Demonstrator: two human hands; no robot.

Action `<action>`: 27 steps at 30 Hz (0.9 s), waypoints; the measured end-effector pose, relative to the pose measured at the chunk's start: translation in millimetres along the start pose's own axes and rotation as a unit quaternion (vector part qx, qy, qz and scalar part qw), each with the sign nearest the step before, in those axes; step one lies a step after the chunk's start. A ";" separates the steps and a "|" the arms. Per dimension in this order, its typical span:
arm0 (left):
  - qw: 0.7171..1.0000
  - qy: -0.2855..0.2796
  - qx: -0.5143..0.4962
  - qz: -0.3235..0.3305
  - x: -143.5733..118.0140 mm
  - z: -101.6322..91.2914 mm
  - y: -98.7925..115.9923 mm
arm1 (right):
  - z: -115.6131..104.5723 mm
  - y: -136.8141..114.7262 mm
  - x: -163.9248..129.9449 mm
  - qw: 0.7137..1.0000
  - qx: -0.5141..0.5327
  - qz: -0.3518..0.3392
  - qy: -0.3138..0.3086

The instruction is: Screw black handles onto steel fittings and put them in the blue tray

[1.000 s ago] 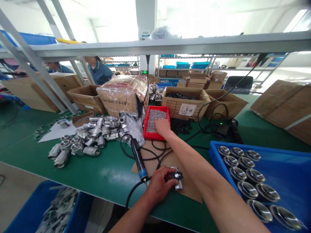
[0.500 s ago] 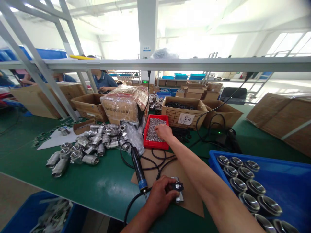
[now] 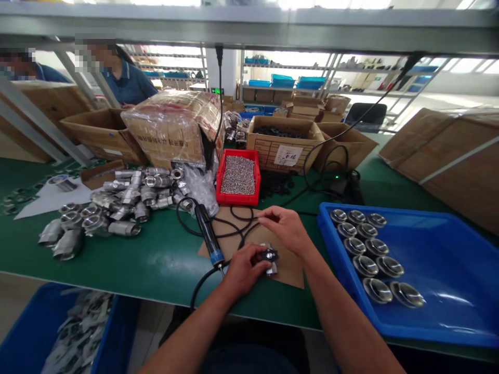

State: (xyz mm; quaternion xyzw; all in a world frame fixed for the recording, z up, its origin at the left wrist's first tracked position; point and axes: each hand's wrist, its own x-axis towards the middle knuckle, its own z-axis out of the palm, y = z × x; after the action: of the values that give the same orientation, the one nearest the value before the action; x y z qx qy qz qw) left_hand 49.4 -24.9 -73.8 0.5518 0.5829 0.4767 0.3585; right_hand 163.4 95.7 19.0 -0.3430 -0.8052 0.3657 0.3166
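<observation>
My left hand (image 3: 244,267) is closed around a small metal valve (image 3: 272,269) with a black piece (image 3: 270,255) on top, resting on a brown cardboard sheet (image 3: 292,270). Above and to the right of it, my right hand (image 3: 286,228) has its fingertips pinched together; anything between them is too small to make out. A black electric screwdriver (image 3: 208,234) with a blue collar lies left of my left hand, its bit pointing towards me. Beyond my hands stands a red bin (image 3: 237,199) of tiny metal parts, probably screws.
Many metal valve bodies (image 3: 128,195) are heaped at left beside a plastic bag (image 3: 205,195). At right, a blue tray (image 3: 440,249) holds several round metal fittings (image 3: 376,290). Cardboard boxes (image 3: 284,150) line the back. Black cable (image 3: 198,291) loops across the table. A co-worker (image 3: 125,83) sits beyond.
My right hand has come back from the red bin towards the valve. My left hand still holds the valve. The view has tilted down.
</observation>
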 end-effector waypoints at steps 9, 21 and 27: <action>1.000 -0.007 0.010 0.007 0.2 -2.4 8.2 | 1.1 30.7 -63.8 0.979 0.125 0.081 -0.137; 1.000 0.004 0.019 0.008 -0.1 -0.7 7.2 | 33.0 23.7 -72.0 0.905 0.307 0.294 -0.036; 1.000 0.004 0.022 0.006 0.5 0.1 6.9 | 40.6 19.5 -74.2 0.894 0.301 0.331 0.006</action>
State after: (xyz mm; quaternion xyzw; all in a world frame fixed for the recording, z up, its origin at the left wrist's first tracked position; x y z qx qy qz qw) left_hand 51.5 -24.8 -67.2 0.5612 0.5916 0.4675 0.3412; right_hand 180.6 32.1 -37.6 -0.4801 -0.4948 0.6722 0.2698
